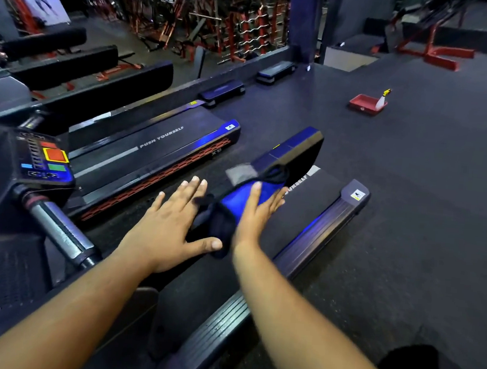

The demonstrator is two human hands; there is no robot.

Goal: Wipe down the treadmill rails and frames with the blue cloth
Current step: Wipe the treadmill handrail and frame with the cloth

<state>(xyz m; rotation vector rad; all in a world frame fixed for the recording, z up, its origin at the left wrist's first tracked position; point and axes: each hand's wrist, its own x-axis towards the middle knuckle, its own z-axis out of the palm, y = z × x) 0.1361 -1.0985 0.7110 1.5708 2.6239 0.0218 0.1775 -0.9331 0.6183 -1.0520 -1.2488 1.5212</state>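
The blue cloth [240, 197], blue with dark folds, lies over the black handrail [291, 153] of the treadmill in front of me. My right hand [256, 214] presses flat against the cloth's right side, fingers straight and together. My left hand [169, 225] is on the left of the rail with its fingers spread, and only its thumb touches the cloth's dark lower end. Below the hands run the treadmill belt [301, 215] and its ribbed right side rail [320, 234].
A console with coloured buttons [43, 157] and a chrome grip [58, 231] are at the left. A second treadmill [157, 154] lies beyond. A red tray [366, 105] with a spray bottle [382, 100] sits on the dark floor at the far right. Step platforms [223, 91] line the mirror wall.
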